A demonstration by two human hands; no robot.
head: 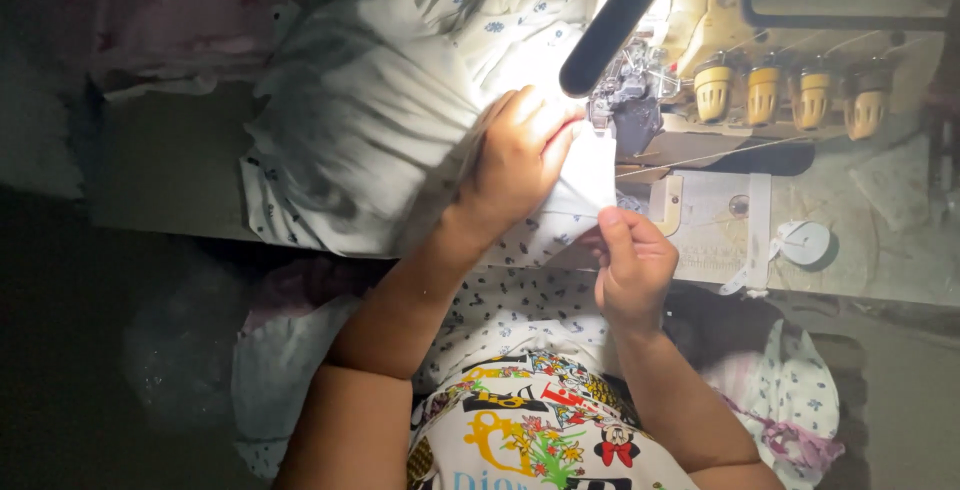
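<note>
My left hand (520, 155) presses down on white fabric with a small blue print (380, 130), right beside the presser foot (628, 100) of a cream sewing machine (800, 10). My right hand (630, 265) pinches the near edge of the same fabric (590, 185) between thumb and fingers, just in front of the needle area. The cloth bunches up to the left and hangs over the table edge into my lap.
A black lamp arm (612, 25) shines on the needle area. Several yellow tension knobs (790, 95) line the machine front. A small white round object (805, 242) lies on the table (900, 250) at right. More cloth is piled at the far left and by my knees.
</note>
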